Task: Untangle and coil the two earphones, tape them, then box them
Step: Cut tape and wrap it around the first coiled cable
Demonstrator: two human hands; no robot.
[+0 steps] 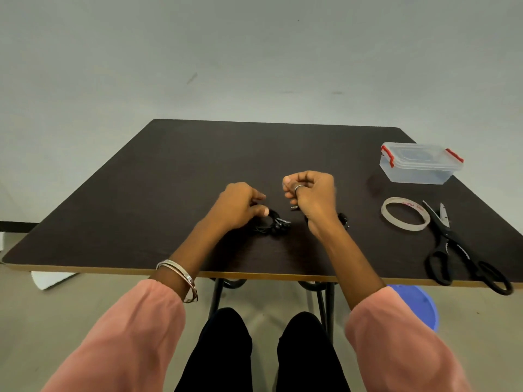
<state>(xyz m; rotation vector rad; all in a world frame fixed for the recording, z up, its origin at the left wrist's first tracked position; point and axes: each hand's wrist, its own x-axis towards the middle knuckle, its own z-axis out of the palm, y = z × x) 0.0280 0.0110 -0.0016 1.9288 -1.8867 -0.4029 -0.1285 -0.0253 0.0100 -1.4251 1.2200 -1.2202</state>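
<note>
Lying mid-table, a tangle of thin black earphone cords sits under the left hand, fingers curled on it. The right hand pinches a raised cord. Rightward: a translucent tape ring, black-handled scissors, a clear red-latched plastic box.

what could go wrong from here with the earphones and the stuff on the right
The black earphones barely show against the dark table, so a loop or knot may be missed. The right hand holds the cable raised; pulling could tighten tangles. The scissors overhang the near edge and could be knocked off.
</note>
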